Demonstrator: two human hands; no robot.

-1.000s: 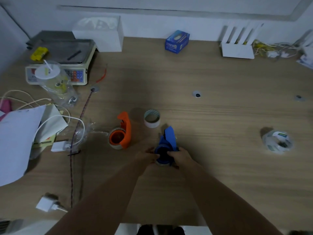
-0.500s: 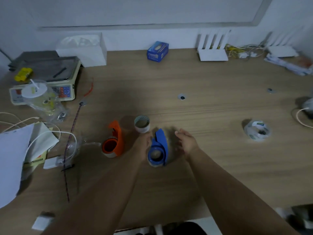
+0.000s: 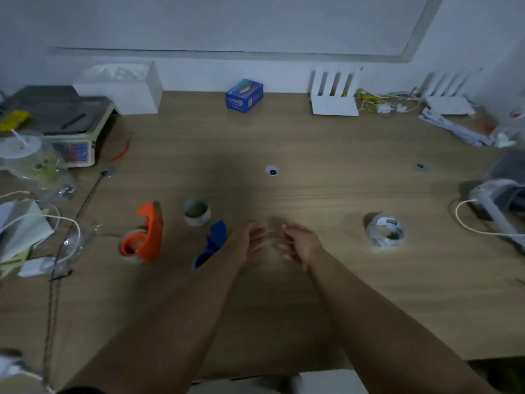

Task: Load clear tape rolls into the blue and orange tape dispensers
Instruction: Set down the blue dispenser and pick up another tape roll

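The blue dispenser (image 3: 213, 242) lies on the wooden desk (image 3: 312, 294), its lower end hidden behind my left forearm. Just right of it, my left hand (image 3: 247, 240) and my right hand (image 3: 299, 240) hover close together with fingers spread, palms facing each other, both blurred. Nothing solid shows between them. The orange dispenser (image 3: 146, 236) stands further left with a clear roll in its ring. A small white-walled roll (image 3: 197, 212) stands upright behind the two dispensers. A loose clear tape roll (image 3: 385, 230) lies to the right.
An electronic scale (image 3: 56, 123), a bagged plastic cup (image 3: 25, 157), papers and white cables crowd the left side. A tissue box (image 3: 122, 86), a blue box (image 3: 244, 95) and a white router (image 3: 333, 93) line the back. A grey device (image 3: 500, 200) sits at the right edge.
Both hands have let go of the blue dispenser and moved right of it. My view has swung to the right, so everything sits further left.
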